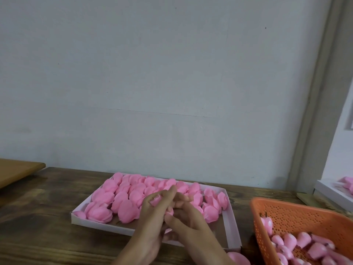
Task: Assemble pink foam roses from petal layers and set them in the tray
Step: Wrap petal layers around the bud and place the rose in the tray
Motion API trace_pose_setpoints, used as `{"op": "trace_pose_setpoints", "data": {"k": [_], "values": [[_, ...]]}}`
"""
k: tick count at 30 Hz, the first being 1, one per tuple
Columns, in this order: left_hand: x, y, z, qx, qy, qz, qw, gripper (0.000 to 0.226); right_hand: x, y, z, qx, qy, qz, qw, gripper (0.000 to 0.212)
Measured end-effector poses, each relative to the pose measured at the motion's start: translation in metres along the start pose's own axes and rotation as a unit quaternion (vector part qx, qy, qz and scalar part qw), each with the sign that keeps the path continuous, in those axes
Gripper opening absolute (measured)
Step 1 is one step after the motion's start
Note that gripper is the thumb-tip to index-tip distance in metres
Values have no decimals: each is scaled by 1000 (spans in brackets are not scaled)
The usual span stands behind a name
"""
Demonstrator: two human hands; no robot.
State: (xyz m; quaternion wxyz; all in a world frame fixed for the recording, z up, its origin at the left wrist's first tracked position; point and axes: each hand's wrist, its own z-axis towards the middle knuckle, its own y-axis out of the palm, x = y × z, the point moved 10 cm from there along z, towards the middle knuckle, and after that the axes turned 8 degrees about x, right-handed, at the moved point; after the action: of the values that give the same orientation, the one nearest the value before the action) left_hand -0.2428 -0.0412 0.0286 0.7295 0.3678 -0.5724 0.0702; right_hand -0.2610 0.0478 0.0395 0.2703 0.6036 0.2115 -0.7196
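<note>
Now both hands meet above the tray's (pixel 99 226) near edge. The left hand (pixel 150 213) and right hand (pixel 191 220) curl round a half-built rose (pixel 155 201), pinching its petals. Assembly seems underway, and the rose next needs a free spot in the tray's near right corner. A basket (pixel 286 206) of buds (pixel 305 243) sits right of the tray. No writing is legible.

The roses (pixel 122 199) and the held rose (pixel 155 201) are plain bright pink, and the tray (pixel 99 225) has white walls and a brown floor. The table (pixel 38 217) is dark brown with streaky wood grain. The basket (pixel 298 215) is orange, dotted with small holes, around pink buds (pixel 317 249) with white patches.
</note>
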Motion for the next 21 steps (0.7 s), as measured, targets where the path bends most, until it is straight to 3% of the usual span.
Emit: {"op": "trace_pose_setpoints", "data": {"k": [2,6,9,11,14,16,21], "values": [[0,1,4,-8,2,-17,1000,74,2,1,1,-12,7,-7,1000,17],[1,3,6,-29,30,-1,999,66,11,1,2,-25,51,-37,998,15],[5,-2,6,-5,68,19,997,62,-2,-14,2,9,-44,-211,976,12],[13,-15,9,58,126,68,988,43,-16,-21,1,42,-126,-307,943,23],[31,-25,4,124,240,216,938,22,-46,-29,-4,107,-228,-391,885,32],[28,-22,4,114,267,288,912,24,-59,-23,-8,93,-282,-410,862,38],[16,-22,12,73,286,333,896,27,-58,-8,-13,35,-328,-458,826,43]]}}
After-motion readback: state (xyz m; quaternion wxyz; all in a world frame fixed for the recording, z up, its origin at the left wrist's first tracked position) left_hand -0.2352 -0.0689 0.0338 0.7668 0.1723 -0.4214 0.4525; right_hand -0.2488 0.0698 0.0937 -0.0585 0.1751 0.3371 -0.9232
